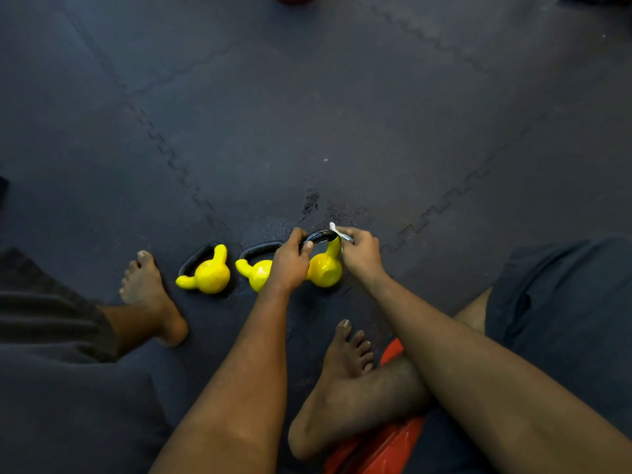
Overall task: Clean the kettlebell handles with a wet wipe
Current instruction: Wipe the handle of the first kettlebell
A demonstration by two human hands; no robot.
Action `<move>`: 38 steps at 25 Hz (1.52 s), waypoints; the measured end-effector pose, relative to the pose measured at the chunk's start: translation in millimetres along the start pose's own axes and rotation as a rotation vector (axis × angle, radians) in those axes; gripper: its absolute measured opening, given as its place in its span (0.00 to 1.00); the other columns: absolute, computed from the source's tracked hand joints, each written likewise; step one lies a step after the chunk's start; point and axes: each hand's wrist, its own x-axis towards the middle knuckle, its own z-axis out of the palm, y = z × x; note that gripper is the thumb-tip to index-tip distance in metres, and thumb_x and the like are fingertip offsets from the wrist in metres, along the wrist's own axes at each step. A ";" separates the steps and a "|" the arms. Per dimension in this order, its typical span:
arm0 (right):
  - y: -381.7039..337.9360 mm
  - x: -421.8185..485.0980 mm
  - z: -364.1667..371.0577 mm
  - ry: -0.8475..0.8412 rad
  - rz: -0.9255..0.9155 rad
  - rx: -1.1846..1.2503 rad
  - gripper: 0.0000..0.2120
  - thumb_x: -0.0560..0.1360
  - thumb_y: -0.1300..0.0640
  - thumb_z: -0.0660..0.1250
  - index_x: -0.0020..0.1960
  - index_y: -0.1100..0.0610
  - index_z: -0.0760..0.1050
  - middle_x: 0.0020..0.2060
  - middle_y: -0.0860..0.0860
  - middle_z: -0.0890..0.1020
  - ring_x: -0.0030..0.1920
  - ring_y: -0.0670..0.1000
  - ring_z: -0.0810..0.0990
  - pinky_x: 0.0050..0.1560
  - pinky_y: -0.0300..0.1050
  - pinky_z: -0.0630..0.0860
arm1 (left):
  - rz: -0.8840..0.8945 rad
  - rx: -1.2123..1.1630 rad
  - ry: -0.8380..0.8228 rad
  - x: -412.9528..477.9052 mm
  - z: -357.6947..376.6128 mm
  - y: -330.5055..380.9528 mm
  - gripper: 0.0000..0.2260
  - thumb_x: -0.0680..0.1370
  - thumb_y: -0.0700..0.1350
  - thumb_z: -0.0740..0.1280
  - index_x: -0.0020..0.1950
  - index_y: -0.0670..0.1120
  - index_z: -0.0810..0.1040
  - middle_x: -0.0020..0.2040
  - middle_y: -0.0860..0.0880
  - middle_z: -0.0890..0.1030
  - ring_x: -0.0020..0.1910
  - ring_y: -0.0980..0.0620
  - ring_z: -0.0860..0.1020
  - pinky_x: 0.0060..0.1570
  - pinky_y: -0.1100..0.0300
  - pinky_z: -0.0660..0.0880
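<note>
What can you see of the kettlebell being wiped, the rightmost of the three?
The rightmost kettlebell has a glossy yellow rounded body and a black loop handle pointing away from the person. It sits on the dark foam mat. The left hand grips the handle's left side; the right hand pinches a white wipe against its right end.

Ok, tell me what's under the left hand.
The left hand grips the black handle of the right kettlebell and covers part of the middle kettlebell; that handle's left end is hidden.
</note>
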 end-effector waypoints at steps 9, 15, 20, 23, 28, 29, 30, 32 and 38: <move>-0.8 -12.9 8.2 -0.016 -0.085 -0.112 0.18 0.79 0.62 0.59 0.68 0.56 0.75 0.56 0.60 0.83 0.56 0.58 0.81 0.50 0.43 0.75 | -0.016 -0.021 -0.006 -0.9 -1.9 -3.9 0.08 0.82 0.46 0.59 0.59 0.47 0.71 0.42 0.45 0.77 0.42 0.45 0.75 0.44 0.52 0.72; 1.4 -23.5 12.3 -0.024 -0.122 -0.352 0.21 0.78 0.62 0.57 0.70 0.60 0.71 0.54 0.64 0.81 0.54 0.64 0.79 0.51 0.52 0.76 | 0.010 -0.043 -0.036 -0.6 -1.9 -6.4 0.14 0.82 0.44 0.59 0.67 0.48 0.72 0.51 0.46 0.79 0.49 0.47 0.76 0.50 0.57 0.71; 1.8 -4.2 -12.1 -0.195 -0.229 -0.634 0.19 0.78 0.61 0.57 0.67 0.60 0.72 0.52 0.65 0.81 0.53 0.67 0.78 0.47 0.54 0.74 | -0.007 -0.030 -0.072 7.2 3.3 -1.2 0.17 0.82 0.43 0.59 0.71 0.47 0.71 0.62 0.41 0.78 0.60 0.43 0.76 0.61 0.51 0.72; 2.5 -13.1 -4.0 -0.156 -0.226 -0.584 0.19 0.78 0.61 0.57 0.69 0.63 0.70 0.52 0.66 0.80 0.53 0.68 0.77 0.44 0.52 0.72 | -0.013 -0.031 -0.082 8.6 8.2 4.1 0.18 0.82 0.42 0.59 0.73 0.46 0.69 0.63 0.39 0.78 0.61 0.40 0.76 0.61 0.50 0.72; 6.3 -17.6 0.6 -0.183 -0.264 -0.606 0.22 0.80 0.58 0.55 0.74 0.55 0.63 0.54 0.65 0.79 0.53 0.66 0.78 0.46 0.52 0.74 | -0.049 -0.021 -0.072 8.9 9.3 4.5 0.19 0.82 0.43 0.58 0.74 0.46 0.68 0.62 0.37 0.78 0.61 0.38 0.76 0.60 0.48 0.73; 4.7 -16.3 -0.8 -0.156 -0.266 -0.600 0.23 0.80 0.57 0.55 0.75 0.54 0.62 0.56 0.65 0.79 0.54 0.65 0.78 0.49 0.53 0.75 | -0.044 -0.022 -0.074 9.3 9.2 4.1 0.19 0.82 0.43 0.58 0.73 0.46 0.68 0.62 0.37 0.78 0.60 0.37 0.76 0.59 0.48 0.73; 2.8 -17.0 -1.2 -0.149 -0.272 -0.627 0.24 0.81 0.57 0.53 0.76 0.53 0.59 0.59 0.64 0.77 0.56 0.65 0.78 0.52 0.54 0.75 | -0.040 -0.017 -0.074 9.4 9.3 4.2 0.19 0.82 0.43 0.59 0.73 0.46 0.68 0.61 0.37 0.78 0.60 0.37 0.76 0.59 0.48 0.73; 1.0 -22.2 0.3 -0.172 -0.328 -0.735 0.25 0.81 0.58 0.53 0.77 0.54 0.56 0.61 0.63 0.76 0.57 0.65 0.77 0.52 0.55 0.75 | -0.051 -0.014 -0.066 9.1 9.3 4.7 0.19 0.82 0.43 0.59 0.73 0.46 0.68 0.61 0.37 0.78 0.60 0.38 0.76 0.59 0.48 0.73; 5.8 -29.8 12.6 -0.265 -0.473 -0.802 0.27 0.78 0.64 0.59 0.76 0.56 0.60 0.74 0.56 0.65 0.69 0.61 0.71 0.62 0.56 0.73 | -0.097 -0.059 -0.061 6.4 5.6 1.1 0.18 0.82 0.43 0.58 0.73 0.47 0.68 0.59 0.37 0.79 0.58 0.38 0.77 0.58 0.47 0.75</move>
